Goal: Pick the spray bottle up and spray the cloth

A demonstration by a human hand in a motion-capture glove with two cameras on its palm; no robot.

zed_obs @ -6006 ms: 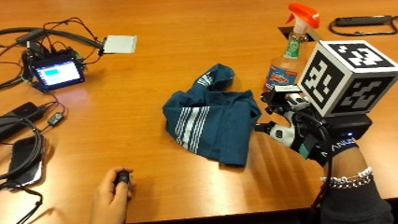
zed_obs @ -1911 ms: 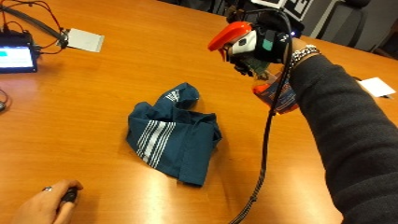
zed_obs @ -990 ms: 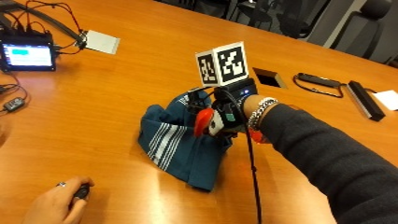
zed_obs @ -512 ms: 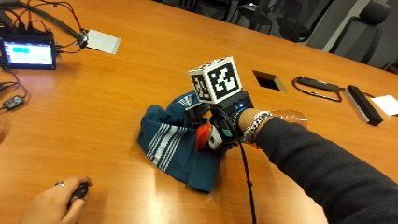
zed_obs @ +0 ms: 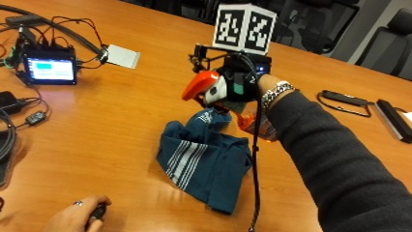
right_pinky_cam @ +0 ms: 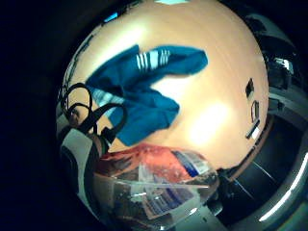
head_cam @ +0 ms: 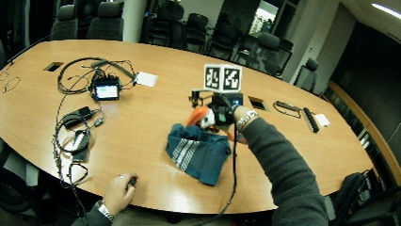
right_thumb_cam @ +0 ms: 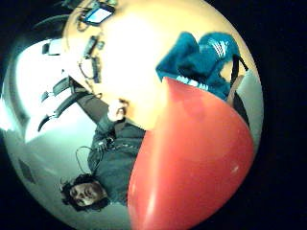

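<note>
A teal cloth with white stripes (zed_obs: 206, 162) lies crumpled on the wooden table (zed_obs: 116, 125). My gloved right hand (zed_obs: 239, 87) grips a spray bottle just above the cloth's far edge. Its orange head (zed_obs: 201, 87) points out to the left, and its clear body with orange liquid (zed_obs: 254, 124) hangs below the hand. In the wide outside view the hand (head_cam: 222, 112) and the orange head (head_cam: 199, 116) are over the cloth (head_cam: 197, 153). The little finger side palm view shows the bottle's labelled body (right_pinky_cam: 159, 185) close by and the cloth (right_pinky_cam: 144, 91) beyond. The orange head (right_thumb_cam: 192, 158) fills much of the thumb side palm view.
A small lit screen (zed_obs: 48, 67) with cables stands at the far left, with a white card (zed_obs: 122, 55) beside it. Black items (zed_obs: 344, 98) and a black bar (zed_obs: 392, 118) lie at the right. A bare left hand (zed_obs: 80, 220) holds a small black object at the near edge.
My hand with the bottle has risen from low over the cloth to above its far edge. The outside camera has shifted too.
</note>
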